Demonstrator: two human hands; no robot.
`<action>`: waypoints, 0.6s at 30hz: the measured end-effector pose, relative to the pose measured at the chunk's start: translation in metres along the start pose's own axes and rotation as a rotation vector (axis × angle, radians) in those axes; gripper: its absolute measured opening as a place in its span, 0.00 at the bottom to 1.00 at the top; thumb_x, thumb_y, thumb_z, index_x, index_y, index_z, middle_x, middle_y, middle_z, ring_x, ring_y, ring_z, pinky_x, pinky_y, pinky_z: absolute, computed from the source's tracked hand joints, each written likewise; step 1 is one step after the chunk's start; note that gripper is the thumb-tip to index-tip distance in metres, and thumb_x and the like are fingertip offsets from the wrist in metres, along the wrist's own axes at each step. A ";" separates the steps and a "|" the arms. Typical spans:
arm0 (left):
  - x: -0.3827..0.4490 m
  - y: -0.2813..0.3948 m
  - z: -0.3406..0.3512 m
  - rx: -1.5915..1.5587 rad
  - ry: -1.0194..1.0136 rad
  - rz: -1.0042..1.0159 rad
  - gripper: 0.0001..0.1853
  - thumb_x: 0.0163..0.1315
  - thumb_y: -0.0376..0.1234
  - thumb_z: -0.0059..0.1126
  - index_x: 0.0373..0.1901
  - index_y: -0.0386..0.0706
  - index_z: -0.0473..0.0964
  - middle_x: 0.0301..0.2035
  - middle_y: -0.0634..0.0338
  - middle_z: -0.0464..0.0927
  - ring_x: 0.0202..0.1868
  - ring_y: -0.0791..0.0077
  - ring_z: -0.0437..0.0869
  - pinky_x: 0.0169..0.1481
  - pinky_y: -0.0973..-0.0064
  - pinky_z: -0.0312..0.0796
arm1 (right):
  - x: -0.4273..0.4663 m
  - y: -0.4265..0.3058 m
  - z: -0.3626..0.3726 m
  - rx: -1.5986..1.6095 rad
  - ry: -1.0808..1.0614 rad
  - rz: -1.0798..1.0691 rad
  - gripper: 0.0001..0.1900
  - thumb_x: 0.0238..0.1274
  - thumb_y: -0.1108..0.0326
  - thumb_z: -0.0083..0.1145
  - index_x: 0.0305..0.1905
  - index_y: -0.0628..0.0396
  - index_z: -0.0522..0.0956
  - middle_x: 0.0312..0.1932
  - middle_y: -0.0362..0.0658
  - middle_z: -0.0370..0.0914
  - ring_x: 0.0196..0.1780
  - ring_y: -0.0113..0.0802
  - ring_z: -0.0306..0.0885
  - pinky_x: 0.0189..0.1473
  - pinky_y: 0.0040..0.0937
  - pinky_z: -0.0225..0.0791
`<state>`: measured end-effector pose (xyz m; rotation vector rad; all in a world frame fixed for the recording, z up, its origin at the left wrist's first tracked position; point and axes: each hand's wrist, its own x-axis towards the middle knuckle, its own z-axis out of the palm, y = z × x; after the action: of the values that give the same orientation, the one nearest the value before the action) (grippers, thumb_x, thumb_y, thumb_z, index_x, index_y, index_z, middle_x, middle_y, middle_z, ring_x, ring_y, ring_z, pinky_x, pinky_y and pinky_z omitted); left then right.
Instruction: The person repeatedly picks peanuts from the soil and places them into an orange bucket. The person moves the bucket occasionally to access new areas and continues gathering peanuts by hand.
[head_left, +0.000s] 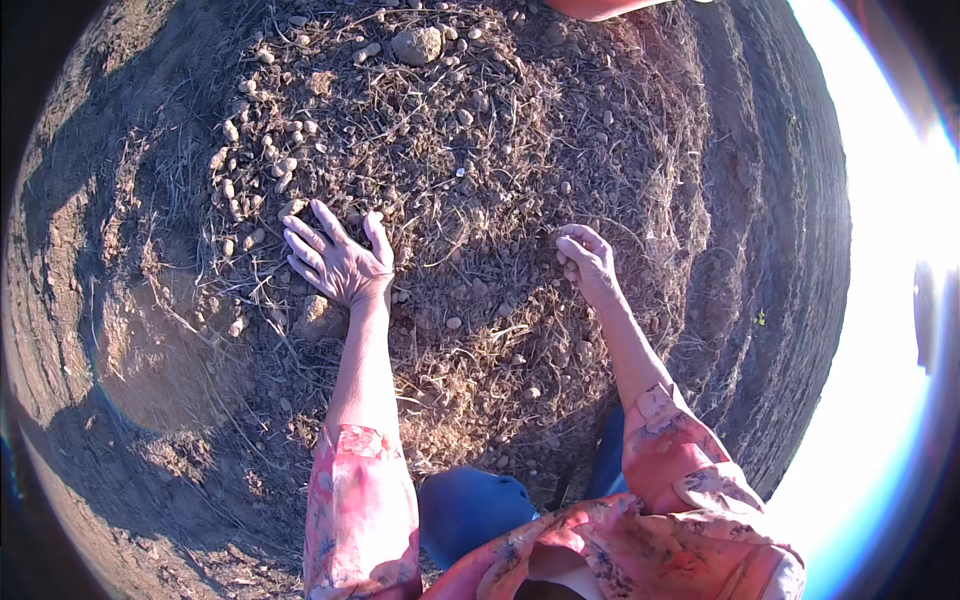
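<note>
My left hand (339, 259) rests palm down on dry plant litter (450, 247), fingers spread and holding nothing that I can see. Just beyond its fingertips is a pale clod or pod (293, 208). Peanut pods (283, 166) lie scattered ahead and to the left of it, several in a loose band. My right hand (591, 264) hovers at or near the litter on the right, its fingers curled inward. Whether small pods sit in those fingers or only fingertips show, I cannot tell. One round pale pod or pebble (453, 322) lies on the ground between my forearms.
A large clod or stone (417, 46) sits at the far side of the litter. A red object (600, 6), cut off by the top edge, is partly in view. Ploughed soil rows (750, 187) run along the right. My blue-clad knee (472, 510) is close below.
</note>
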<state>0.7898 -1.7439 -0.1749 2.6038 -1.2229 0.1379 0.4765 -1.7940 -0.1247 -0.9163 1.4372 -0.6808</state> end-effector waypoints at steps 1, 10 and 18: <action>0.002 -0.002 -0.001 -0.017 0.037 -0.007 0.40 0.61 0.59 0.37 0.69 0.46 0.53 0.67 0.36 0.46 0.69 0.45 0.49 0.69 0.48 0.43 | 0.007 -0.003 -0.007 0.384 -0.036 0.044 0.10 0.55 0.66 0.60 0.42 0.55 0.76 0.28 0.36 0.73 0.32 0.26 0.76 0.26 0.21 0.68; 0.000 0.000 0.007 -0.037 0.123 0.038 0.40 0.61 0.59 0.39 0.68 0.43 0.56 0.67 0.35 0.47 0.68 0.43 0.50 0.68 0.46 0.45 | 0.080 -0.033 0.007 -1.077 0.364 -0.483 0.11 0.47 0.67 0.63 0.38 0.56 0.79 0.22 0.35 0.75 0.26 0.20 0.73 0.29 0.20 0.70; 0.000 -0.001 0.001 0.011 0.053 -0.011 0.39 0.61 0.58 0.41 0.69 0.48 0.54 0.68 0.39 0.46 0.70 0.47 0.48 0.70 0.49 0.42 | -0.049 -0.024 0.075 -0.433 -0.279 -0.030 0.04 0.56 0.69 0.56 0.34 0.57 0.76 0.19 0.36 0.72 0.19 0.17 0.67 0.16 0.16 0.59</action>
<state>0.7902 -1.7435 -0.1757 2.5986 -1.1923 0.2108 0.5510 -1.7561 -0.0858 -1.3143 1.3410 -0.2471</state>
